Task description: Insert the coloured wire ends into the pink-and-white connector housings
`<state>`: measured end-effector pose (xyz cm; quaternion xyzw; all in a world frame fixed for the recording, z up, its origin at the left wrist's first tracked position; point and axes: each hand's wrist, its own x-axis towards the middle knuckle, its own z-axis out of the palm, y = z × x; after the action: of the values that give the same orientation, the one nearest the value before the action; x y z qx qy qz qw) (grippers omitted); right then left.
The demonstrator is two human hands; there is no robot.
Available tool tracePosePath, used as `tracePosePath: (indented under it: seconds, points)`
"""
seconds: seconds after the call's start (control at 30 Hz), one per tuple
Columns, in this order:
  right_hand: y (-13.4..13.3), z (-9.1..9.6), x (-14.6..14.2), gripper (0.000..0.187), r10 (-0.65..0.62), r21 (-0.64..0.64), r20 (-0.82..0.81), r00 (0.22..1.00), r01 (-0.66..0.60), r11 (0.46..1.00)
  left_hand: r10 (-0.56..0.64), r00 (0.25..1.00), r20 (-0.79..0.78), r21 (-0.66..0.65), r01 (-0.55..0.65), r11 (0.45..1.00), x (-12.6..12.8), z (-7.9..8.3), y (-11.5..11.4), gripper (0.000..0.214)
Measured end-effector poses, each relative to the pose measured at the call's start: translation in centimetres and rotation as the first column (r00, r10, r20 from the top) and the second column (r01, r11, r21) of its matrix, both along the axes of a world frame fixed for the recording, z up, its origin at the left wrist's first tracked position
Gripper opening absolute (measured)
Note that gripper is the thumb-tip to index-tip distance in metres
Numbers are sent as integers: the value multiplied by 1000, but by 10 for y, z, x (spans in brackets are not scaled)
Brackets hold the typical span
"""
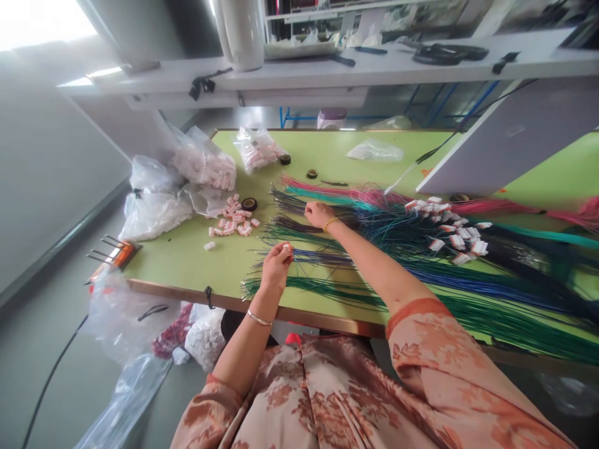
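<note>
My left hand [277,265] is closed in a pinch on a small white connector, just above the blue wire bundle [318,257]. My right hand [318,213] reaches further out, fingers curled onto the dark purple wires [290,222]. Green wires [327,287] lie nearest to me, while pink and teal wires [337,193] lie at the far side. A loose heap of small white and pink connectors [233,221] lies to the left of my hands. A cluster of connectors fitted on wires [449,231] lies to the right.
The green table [187,262] carries plastic bags of connectors [206,165], another bag [257,149] and small tape rolls [249,204]. A white shelf [327,75] hangs over the table's far edge. More bags [131,318] lie on the floor at left. An orange tool [115,252] sits at the table corner.
</note>
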<state>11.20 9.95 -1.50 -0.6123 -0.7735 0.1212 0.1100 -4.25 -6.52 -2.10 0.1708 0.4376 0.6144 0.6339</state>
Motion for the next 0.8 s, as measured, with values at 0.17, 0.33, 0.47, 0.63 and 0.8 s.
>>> tracePosePath:
  seconds: [0.17,0.33,0.47,0.63,0.8]
  points:
    - [-1,1,6,24,79,72,84,993,-85,994,-15,1000,3,-4,15,1000,-2,-1,0,27]
    - [4,-1,7,19,80,0,111,991,-80,997,-12,1000,5,-7,12,1000,-1,0,-1,29]
    - [8,-4,10,23,100,36,117,988,-105,994,-3,1000,11,-14,3,1000,-1,0,-1,29]
    - [9,0,15,24,82,107,8,997,-82,991,10,1000,19,-10,-10,1000,1,0,-2,27]
    - [9,12,-8,14,174,118,-247,953,-148,982,8,1000,23,-13,-8,1000,1,-1,-1,27]
